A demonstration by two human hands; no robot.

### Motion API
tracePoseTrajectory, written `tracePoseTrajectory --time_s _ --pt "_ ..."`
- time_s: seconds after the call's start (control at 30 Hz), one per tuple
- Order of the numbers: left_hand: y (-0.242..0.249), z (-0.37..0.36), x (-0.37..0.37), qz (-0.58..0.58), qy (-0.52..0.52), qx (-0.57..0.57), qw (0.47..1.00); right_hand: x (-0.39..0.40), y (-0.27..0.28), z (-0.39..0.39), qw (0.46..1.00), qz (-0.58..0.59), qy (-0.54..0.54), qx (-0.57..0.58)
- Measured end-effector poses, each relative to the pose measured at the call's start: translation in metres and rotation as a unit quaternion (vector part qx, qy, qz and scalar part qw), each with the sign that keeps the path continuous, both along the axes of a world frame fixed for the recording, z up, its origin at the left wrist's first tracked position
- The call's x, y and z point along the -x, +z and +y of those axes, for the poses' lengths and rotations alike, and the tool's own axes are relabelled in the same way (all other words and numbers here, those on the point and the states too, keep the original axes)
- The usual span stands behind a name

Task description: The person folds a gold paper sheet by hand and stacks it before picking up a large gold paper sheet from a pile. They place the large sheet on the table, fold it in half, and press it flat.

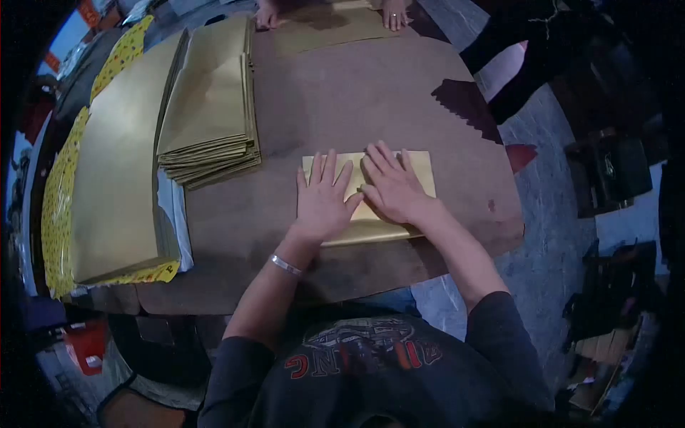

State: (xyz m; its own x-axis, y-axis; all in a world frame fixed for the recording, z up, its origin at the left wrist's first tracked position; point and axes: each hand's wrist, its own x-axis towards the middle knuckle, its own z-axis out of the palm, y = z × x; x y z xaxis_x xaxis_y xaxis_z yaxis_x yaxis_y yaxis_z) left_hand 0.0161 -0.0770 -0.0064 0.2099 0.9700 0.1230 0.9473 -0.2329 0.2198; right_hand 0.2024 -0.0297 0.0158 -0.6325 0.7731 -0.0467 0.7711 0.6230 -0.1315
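A folded sheet of gold paper point(422, 168) lies on the brown-covered table in front of me. My left hand point(325, 196) rests flat on its left part, fingers spread and pointing away from me. On its right part my right hand point(392, 182) also lies flat, fingers apart and slanting to the left. The two thumbs come close together near the sheet's middle. A metal bracelet point(285, 265) circles my left wrist. Both palms cover much of the paper, so its middle is partly hidden.
To the left stand a pile of folded gold sheets point(210, 107) and a tall stack of flat gold paper point(118, 164) on yellow patterned wrapping point(61, 200). Across the table point(357, 93), another person's hands point(394, 13) rest on a gold sheet point(328, 32).
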Motion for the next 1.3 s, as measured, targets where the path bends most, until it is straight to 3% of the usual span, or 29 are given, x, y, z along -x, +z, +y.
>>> tracePoseTrajectory --time_s 0.1,0.2,0.5,0.67,0.77,0.87,1.0,1.13,1.3 --pt "-0.006 0.002 0.001 0.063 -0.013 -0.014 0.998 0.021 -0.006 -0.015 0.996 0.051 -0.014 0.068" --pt "-0.002 0.002 0.000 0.047 -0.023 -0.014 0.999 0.015 -0.018 -0.017 0.994 0.074 -0.071 0.043" --pt "0.000 0.001 -0.002 0.053 -0.008 0.001 0.999 -0.045 -0.011 -0.004 0.996 -0.010 -0.084 0.027" --pt "-0.002 0.000 -0.002 0.063 -0.011 -0.009 0.998 -0.053 -0.014 -0.003 0.997 -0.002 -0.073 0.004" --pt "-0.006 0.001 -0.001 0.054 -0.016 -0.025 0.998 -0.031 -0.004 -0.016 0.986 0.021 -0.156 0.045" --pt "-0.010 0.003 0.001 0.070 -0.017 -0.016 0.997 0.007 0.005 -0.039 0.977 0.078 -0.142 0.137" --pt "-0.010 0.004 0.000 0.078 -0.017 -0.004 0.997 0.015 -0.027 -0.058 0.988 0.105 -0.107 0.041" --pt "-0.009 0.003 -0.001 0.089 -0.011 -0.016 0.996 -0.019 -0.025 -0.065 0.986 0.088 -0.142 -0.013" --pt "-0.011 0.002 0.000 0.074 -0.016 -0.022 0.997 -0.057 -0.025 -0.067 0.984 0.045 -0.170 -0.011"
